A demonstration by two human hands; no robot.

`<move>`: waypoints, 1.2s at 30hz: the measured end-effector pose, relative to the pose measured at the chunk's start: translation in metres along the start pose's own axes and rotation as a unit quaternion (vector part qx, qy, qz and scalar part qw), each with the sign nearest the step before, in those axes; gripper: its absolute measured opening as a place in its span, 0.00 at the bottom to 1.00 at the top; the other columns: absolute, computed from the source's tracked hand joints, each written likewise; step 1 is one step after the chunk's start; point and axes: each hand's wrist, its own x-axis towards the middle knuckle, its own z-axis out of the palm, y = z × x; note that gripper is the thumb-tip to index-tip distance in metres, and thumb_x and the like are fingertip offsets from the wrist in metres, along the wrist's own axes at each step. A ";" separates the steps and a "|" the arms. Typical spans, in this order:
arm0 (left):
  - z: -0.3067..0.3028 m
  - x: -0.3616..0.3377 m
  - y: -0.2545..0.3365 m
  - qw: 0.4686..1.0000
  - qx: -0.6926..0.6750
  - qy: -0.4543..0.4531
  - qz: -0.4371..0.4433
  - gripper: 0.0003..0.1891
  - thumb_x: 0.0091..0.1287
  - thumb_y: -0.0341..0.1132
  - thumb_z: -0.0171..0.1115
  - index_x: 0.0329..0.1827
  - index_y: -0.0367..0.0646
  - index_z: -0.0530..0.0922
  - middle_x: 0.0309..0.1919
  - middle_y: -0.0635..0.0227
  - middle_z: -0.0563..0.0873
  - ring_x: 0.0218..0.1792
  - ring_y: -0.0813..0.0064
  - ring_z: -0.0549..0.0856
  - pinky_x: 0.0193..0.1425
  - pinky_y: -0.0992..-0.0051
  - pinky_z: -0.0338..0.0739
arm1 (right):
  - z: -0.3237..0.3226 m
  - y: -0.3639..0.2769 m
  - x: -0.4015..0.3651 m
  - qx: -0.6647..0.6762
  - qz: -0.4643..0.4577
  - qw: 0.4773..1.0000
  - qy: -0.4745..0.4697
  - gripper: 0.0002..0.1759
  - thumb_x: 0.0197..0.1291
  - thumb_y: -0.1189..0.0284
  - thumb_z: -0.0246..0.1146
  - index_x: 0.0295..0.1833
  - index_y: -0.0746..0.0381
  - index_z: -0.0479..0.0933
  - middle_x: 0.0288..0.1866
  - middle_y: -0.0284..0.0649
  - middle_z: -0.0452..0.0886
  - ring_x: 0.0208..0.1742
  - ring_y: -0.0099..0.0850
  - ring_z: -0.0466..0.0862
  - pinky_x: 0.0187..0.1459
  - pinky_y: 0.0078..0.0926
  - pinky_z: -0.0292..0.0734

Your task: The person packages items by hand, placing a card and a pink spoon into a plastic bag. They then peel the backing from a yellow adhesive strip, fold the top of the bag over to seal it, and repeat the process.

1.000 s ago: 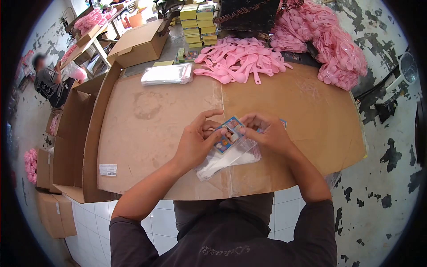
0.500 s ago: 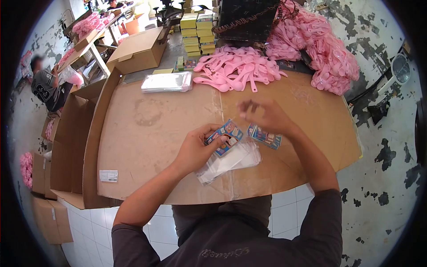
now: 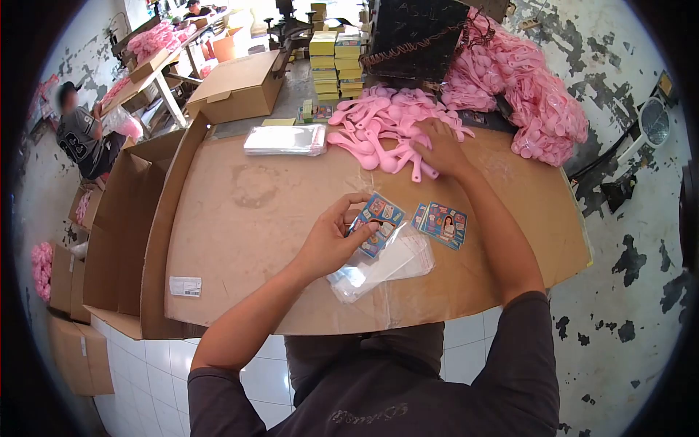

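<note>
Between the thumb and fingers of my left hand [image 3: 331,237] is a blue printed card [image 3: 378,218], held above several clear plastic bags [image 3: 393,268] on the cardboard-covered table [image 3: 240,240]. My right hand [image 3: 440,148] reaches onto the right side of a pile of pink plastic spoons [image 3: 375,135]; its fingers are bent over the spoons, and whether they grip one is hidden. To the right of the bags lie a few blue cards [image 3: 445,226], the top one showing a figure.
A stack of clear bags [image 3: 285,140] lies at the back, near tall card stacks [image 3: 336,65]. Bagged pink spoons [image 3: 535,95] are heaped at the back right. An open cardboard box [image 3: 120,240] stands at the left. A person [image 3: 81,135] sits beyond it.
My right hand has moved from above the loose cards up and back to the spoon pile. My left hand still holds the card. The view has shifted slightly.
</note>
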 end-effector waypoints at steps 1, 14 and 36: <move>-0.001 0.001 -0.003 1.000 -0.003 -0.004 0.003 0.23 0.75 0.25 0.64 0.71 0.37 0.68 0.52 0.59 0.90 0.50 0.79 0.88 0.54 0.77 0.83 | -0.002 -0.004 -0.009 0.023 -0.017 0.999 -0.015 0.27 0.66 0.53 0.65 0.64 0.57 0.80 0.66 0.49 0.76 0.69 0.50 0.74 0.70 0.50 0.67; 0.006 -0.004 0.003 1.000 -0.021 -0.021 -0.003 0.26 0.76 0.23 0.61 0.75 0.37 0.66 0.53 0.59 0.89 0.52 0.76 0.88 0.57 0.74 0.84 | -0.077 -0.096 -0.056 0.155 -0.086 0.984 -0.012 0.15 0.71 0.69 0.64 0.60 0.60 0.82 0.55 0.42 0.84 0.51 0.39 0.83 0.63 0.40 0.71; -0.004 0.000 -0.004 0.992 -0.057 -0.070 -0.093 0.14 0.81 0.37 0.61 0.61 0.37 0.78 0.48 0.67 0.90 0.47 0.83 0.88 0.54 0.77 0.83 | -0.064 -0.108 -0.094 0.816 0.096 0.569 -0.034 0.09 0.75 0.81 0.54 0.55 0.57 0.69 0.54 0.40 0.79 0.67 0.43 0.83 0.60 0.37 0.86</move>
